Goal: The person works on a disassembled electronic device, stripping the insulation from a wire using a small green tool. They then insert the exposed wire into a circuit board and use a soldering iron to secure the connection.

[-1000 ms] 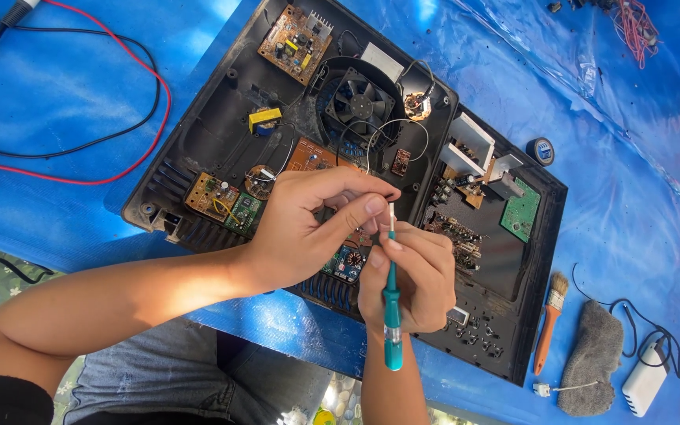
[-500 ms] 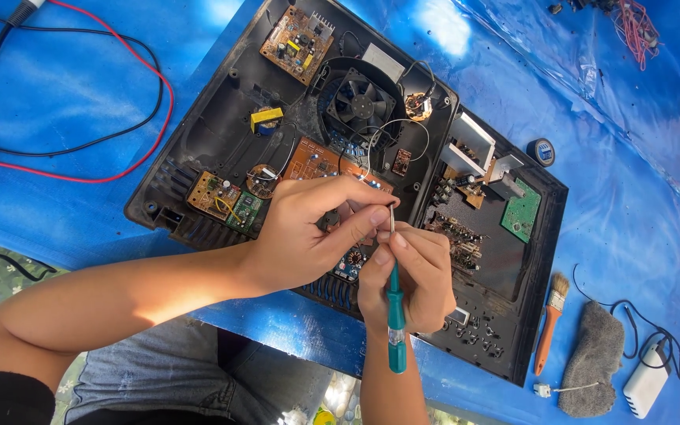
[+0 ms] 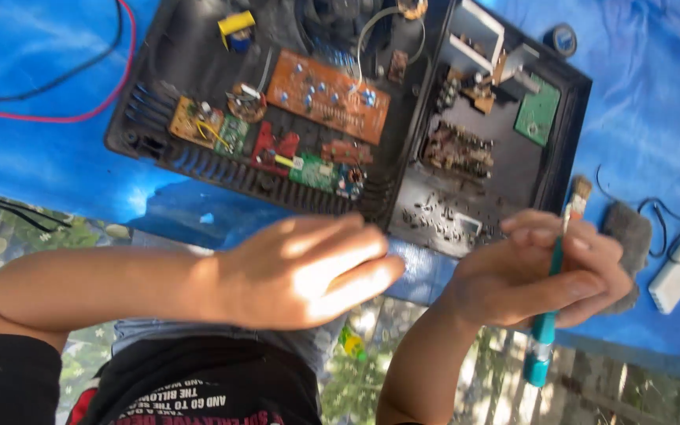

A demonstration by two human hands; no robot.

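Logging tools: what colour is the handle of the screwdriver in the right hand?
Teal, best seen in the head view: the screwdriver handle sticks out below the right hand.

Bare forearms, black short sleeve (image 3: 5,378), black shirt (image 3: 198,389) with white lettering, red trim

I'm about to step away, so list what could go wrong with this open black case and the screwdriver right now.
1. The open black case hangs partly past the blue-covered table's near edge; a knock from the left hand could tip it off.
2. The right hand grips the teal screwdriver close to bare circuit boards; a slip might scratch them.
3. Small dark loose bits lie inside the case and may spill or get lost.
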